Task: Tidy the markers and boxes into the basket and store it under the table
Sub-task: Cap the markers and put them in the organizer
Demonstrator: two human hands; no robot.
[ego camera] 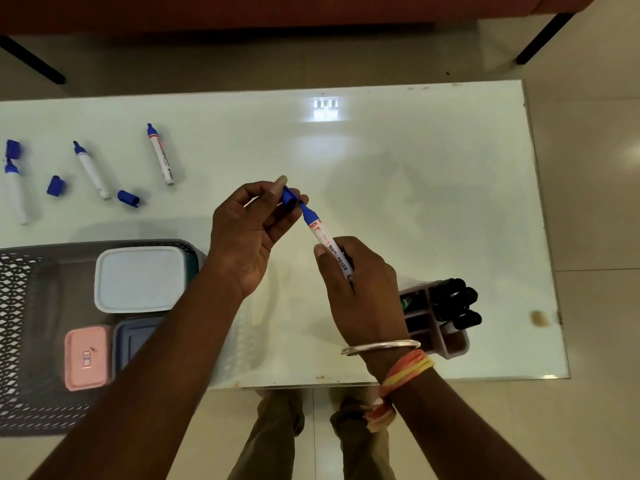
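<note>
My right hand (356,289) grips a white marker (323,237) with a blue tip, tilted up to the left. My left hand (249,230) pinches a blue cap (289,197) right at that tip. Three uncapped markers lie at the table's left: one (161,155), one (91,171) and one (15,190). Loose blue caps (128,198), (56,186), (14,148) lie among them. A dark mesh basket (20,334) at the near left holds a white box (138,278), a pink box (86,356) and a grey-blue box (133,337).
A divided holder (446,344) with black markers (457,303) stands near the table's front right. The white glossy table (398,168) ends at my legs below. A brown smudge (538,318) marks the right edge. Dark furniture legs stand on the tiled floor beyond.
</note>
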